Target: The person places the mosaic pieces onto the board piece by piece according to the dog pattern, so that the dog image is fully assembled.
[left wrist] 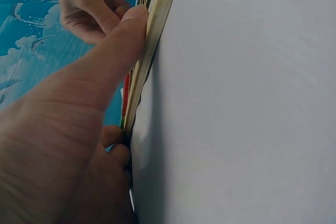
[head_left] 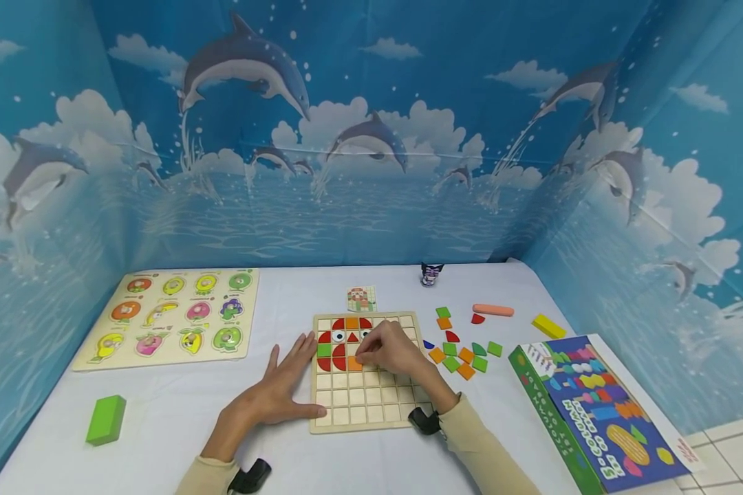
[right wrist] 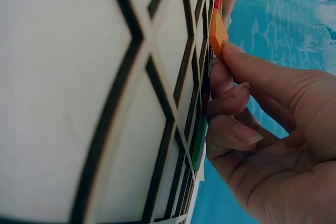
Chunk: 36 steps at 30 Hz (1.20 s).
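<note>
Orange, one square tile (right wrist: 218, 32): pinched at its edge between thumb and fingertips of the right hand (head_left: 389, 350). Placed over the grid of the wooden board (head_left: 360, 431), just right of red pieces, in the nearest of the filled rows; whether it was seated flat could not be told. Judged light, stiff and thin, hardly fragile, its smooth face liable to slip; best taken by two opposite edges, with the far side left free for lowering.

Left hand (head_left: 276, 394): spread, nothing grasped; the board's left edge was touched by thumb and fingertips, by which it was perhaps steadied.

Board, far-left part: filled with red, orange and green pieces and round eye pieces; near rows bare.

Beyond the far edge: one small picture card (head_left: 362, 299). Right of the board: loose tiles (head_left: 449, 348), green, orange, red and blue, scattered flat. Farther right: salmon stick (head_left: 493, 310), yellow block (head_left: 549, 326), printed box (head_left: 607, 419) at the near right. Far side: one small dark figurine (head_left: 431, 275). Left: fruit puzzle board (head_left: 170, 344), with a green block (head_left: 106, 420) set nearer.
</note>
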{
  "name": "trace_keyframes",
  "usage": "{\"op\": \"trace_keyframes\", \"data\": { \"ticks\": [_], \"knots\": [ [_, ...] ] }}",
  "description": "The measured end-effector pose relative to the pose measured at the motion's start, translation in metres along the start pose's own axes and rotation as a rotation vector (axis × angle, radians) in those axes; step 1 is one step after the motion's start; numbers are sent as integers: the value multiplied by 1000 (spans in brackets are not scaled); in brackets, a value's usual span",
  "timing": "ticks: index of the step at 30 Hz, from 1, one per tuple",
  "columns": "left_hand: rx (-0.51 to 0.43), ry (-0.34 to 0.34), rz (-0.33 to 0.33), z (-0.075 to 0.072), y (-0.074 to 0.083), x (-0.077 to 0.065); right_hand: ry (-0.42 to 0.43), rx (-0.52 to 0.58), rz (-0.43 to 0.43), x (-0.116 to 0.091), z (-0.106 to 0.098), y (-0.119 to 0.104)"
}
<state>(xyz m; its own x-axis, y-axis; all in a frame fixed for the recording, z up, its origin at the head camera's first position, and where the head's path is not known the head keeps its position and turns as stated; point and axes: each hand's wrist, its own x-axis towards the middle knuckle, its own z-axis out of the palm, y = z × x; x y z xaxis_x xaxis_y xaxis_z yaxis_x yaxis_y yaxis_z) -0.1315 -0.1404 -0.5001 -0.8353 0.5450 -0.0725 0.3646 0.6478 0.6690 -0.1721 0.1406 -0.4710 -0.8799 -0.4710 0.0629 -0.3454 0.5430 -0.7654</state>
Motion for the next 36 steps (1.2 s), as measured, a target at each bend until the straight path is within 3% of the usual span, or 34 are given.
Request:
{"op": "trace_keyframes", "data": {
  "ticks": [18,22,27,31,36],
  "knots": [
    [-7,5,-5,0,2,-1,8,-3,-17,-2,2,-1],
    [-14,5,-7,0,3,0,32,1,-55,-6,-12,-2],
    [-21,6,-16,0,3,0,82,6,-78,-16,-45,12],
    [-24,5,-7,1,3,0,178,-37,12,-31,-75,38],
    [-27,7,-5,1,1,0,243,-107,219,-49,-104,71]
  ]
}}
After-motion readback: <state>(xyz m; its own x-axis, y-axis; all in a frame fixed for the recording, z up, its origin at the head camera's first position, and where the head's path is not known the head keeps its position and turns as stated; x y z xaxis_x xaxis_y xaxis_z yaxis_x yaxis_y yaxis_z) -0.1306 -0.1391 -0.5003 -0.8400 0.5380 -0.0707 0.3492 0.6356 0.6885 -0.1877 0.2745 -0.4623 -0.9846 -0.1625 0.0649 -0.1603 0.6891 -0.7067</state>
